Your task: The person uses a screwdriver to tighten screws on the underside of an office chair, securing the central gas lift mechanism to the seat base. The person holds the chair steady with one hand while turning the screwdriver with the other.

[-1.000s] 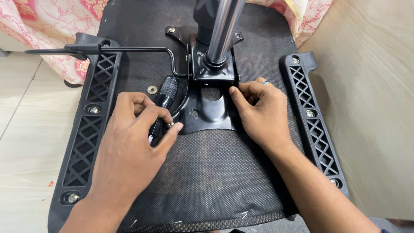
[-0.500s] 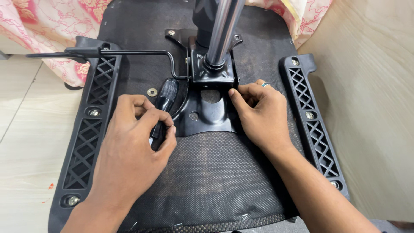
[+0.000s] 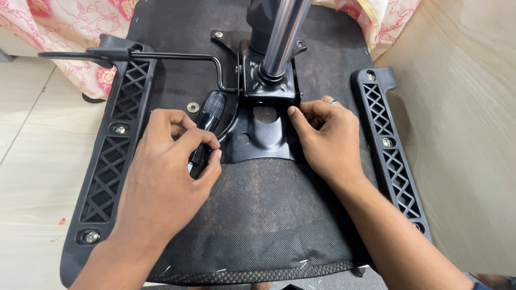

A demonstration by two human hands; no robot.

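A dark screwdriver (image 3: pixel 207 126) is gripped at its ribbed handle by the left hand (image 3: pixel 169 177), fingers closed around it, left of the black metal plate (image 3: pixel 263 131) at the seat's centre. The plate's right edge is pinched by the right hand (image 3: pixel 325 139). The plate is judged stiff and heavy; the handle, grippy. Rough fabric (image 3: pixel 269 215) is stretched beneath.
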